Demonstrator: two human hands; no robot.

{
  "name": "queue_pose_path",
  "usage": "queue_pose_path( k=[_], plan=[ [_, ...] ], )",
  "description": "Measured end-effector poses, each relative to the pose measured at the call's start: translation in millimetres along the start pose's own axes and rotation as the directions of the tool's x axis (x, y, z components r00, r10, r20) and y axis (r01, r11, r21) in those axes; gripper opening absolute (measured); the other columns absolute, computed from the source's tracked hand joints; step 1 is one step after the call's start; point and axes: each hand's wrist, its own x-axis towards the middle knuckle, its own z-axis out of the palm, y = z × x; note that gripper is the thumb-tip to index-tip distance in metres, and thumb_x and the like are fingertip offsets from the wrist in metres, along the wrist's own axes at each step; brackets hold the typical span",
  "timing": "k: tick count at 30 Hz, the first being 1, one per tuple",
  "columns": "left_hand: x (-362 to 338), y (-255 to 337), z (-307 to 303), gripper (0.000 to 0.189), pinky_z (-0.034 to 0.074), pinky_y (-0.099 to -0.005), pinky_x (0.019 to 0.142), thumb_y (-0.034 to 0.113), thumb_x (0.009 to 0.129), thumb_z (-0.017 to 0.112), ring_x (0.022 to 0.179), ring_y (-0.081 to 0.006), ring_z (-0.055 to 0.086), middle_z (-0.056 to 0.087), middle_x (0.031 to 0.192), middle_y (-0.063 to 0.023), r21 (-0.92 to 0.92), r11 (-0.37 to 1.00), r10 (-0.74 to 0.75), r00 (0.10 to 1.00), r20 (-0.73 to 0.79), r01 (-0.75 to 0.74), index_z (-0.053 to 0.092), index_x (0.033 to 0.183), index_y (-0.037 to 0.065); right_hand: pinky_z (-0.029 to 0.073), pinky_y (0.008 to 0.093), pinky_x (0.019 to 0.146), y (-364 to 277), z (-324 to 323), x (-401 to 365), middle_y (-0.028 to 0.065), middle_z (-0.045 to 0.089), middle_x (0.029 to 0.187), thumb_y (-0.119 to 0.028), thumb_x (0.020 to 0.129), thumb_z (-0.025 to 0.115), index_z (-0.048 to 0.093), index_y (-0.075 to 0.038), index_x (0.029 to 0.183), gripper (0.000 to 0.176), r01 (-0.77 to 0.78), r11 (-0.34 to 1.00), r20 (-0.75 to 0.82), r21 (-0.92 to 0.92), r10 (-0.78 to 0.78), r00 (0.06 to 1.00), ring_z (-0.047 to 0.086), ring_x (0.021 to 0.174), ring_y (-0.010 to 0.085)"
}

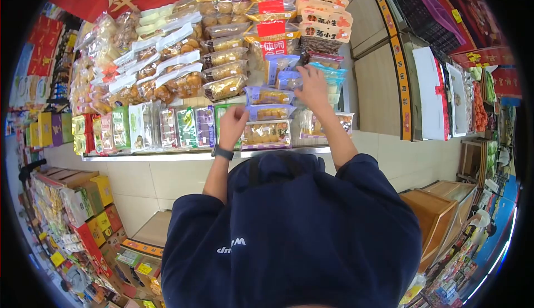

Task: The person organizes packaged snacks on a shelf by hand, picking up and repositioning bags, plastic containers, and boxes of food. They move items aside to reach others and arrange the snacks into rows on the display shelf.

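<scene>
My right hand (314,90) reaches over the snack rows, its fingers and thumb around the right end of a purple-wrapped snack pack (287,80). Light-blue packs (332,78) lie directly right of that hand. My left hand (232,124), with a dark band at the wrist, is curled above a green-edged pack (221,111); whatever its fingers hold, if anything, is hidden. Between my hands, two more purple packs (270,95) with golden contents lie one before the other. Closest to me below them is a clear tray pack of biscuits (267,134).
Bagged pastries (179,83) fill the display's left half. Red-and-yellow bags (272,38) and orange-topped bags (325,30) stand behind my right hand. A metal edge (194,156) runs along the front. Cartons (89,197) stand at left, a wooden crate (428,219) at right.
</scene>
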Motion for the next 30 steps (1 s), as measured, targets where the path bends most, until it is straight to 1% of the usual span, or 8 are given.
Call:
queue_pose_path(
  k=[2,4,7,10,17,24,27,30],
  plan=[
    [44.4,52.4,8.4,0.033,0.053,-0.0373,0.077,0.015,0.08,0.074,0.09,-0.03,0.065,0.066,0.099,-0.0132,0.176,0.908,0.393,0.918,-0.047,-0.38,0.065,0.109,0.004,0.04,0.051,0.101,-6.6,-0.1,3.3,0.0097,0.053,0.13,-0.02,0.069,0.078,0.055,-0.012,0.131,0.067,0.062,0.996,0.049,-0.064,-0.059,0.997,0.045,0.127,0.0317],
    [82.9,101.7,21.3,0.043,0.051,-0.0432,0.086,0.009,0.078,0.07,0.108,-0.0337,0.059,0.064,0.112,-0.0137,0.344,0.74,0.623,0.782,-0.025,-0.578,0.061,0.119,0.006,0.036,0.0537,0.103,-8.4,6.9,5.7,0.0089,0.054,0.129,-0.022,0.067,0.08,0.055,-0.014,0.131,0.07,0.096,0.992,0.077,-0.087,-0.089,0.993,0.043,0.129,0.0307],
    [137.9,106.1,56.4,0.05,0.051,-0.0455,0.091,0.006,0.079,0.065,0.114,-0.0335,0.057,0.062,0.119,-0.0138,0.539,0.576,0.652,0.743,0.15,-0.614,0.057,0.128,0.008,0.035,0.0557,0.103,-7.5,20.9,10.0,0.0074,0.056,0.126,-0.023,0.065,0.083,0.054,-0.015,0.13,0.071,0.127,0.981,0.128,-0.146,-0.109,0.986,0.046,0.127,0.0288],
    [172.0,79.3,76.0,0.047,0.051,-0.0461,0.091,0.004,0.081,0.061,0.113,-0.0349,0.058,0.062,0.12,-0.015,0.583,0.53,0.529,0.778,0.34,-0.616,0.058,0.128,0.01,0.033,0.0523,0.103,2.0,34.4,15.4,0.0057,0.059,0.121,-0.027,0.066,0.084,0.056,-0.016,0.125,0.067,0.143,0.98,0.137,-0.137,-0.124,0.983,0.048,0.126,0.0263],
    [168.7,79.3,26.1,0.035,0.051,-0.0449,0.088,0.003,0.084,0.054,0.104,-0.0347,0.061,0.066,0.106,-0.0147,0.588,0.526,0.548,0.774,0.318,-0.614,0.061,0.118,0.007,0.032,0.0523,0.104,8.0,26.0,21.9,0.005,0.062,0.111,-0.021,0.065,0.084,0.058,-0.017,0.123,0.063,0.126,0.991,0.058,0.037,-0.128,0.99,0.054,0.118,0.0242],
    [161.5,66.0,16.2,0.039,0.049,-0.0417,0.09,0.004,0.086,0.053,0.103,-0.031,0.059,0.065,0.106,-0.0095,0.646,0.471,0.615,0.748,0.247,-0.601,0.059,0.124,0.01,0.034,0.0505,0.101,17.4,34.9,56.9,0.0052,0.06,0.116,-0.016,0.068,0.08,0.06,-0.014,0.118,0.054,0.063,0.998,-0.024,-0.016,-0.063,0.998,0.051,0.12,0.0248],
    [158.5,57.4,25.9,0.039,0.049,-0.0419,0.091,0.004,0.086,0.053,0.105,-0.03,0.059,0.064,0.107,-0.0082,0.628,0.482,0.631,0.739,0.234,-0.611,0.059,0.124,0.011,0.035,0.0517,0.101,25.3,39.2,67.9,0.0056,0.059,0.119,-0.014,0.072,0.075,0.059,-0.014,0.119,0.05,0.121,0.992,-0.033,-0.02,-0.122,0.992,0.049,0.123,0.0249],
    [159.1,52.4,31.7,0.039,0.049,-0.043,0.091,0.004,0.085,0.053,0.106,-0.03,0.058,0.064,0.109,-0.0078,0.627,0.506,0.62,0.755,0.212,-0.592,0.059,0.123,0.011,0.035,0.0534,0.101,33.7,55.5,67.3,0.0063,0.058,0.12,-0.013,0.075,0.071,0.059,-0.014,0.121,0.047,0.149,0.986,0.049,-0.078,-0.146,0.988,0.048,0.125,0.0264]
  ],
)
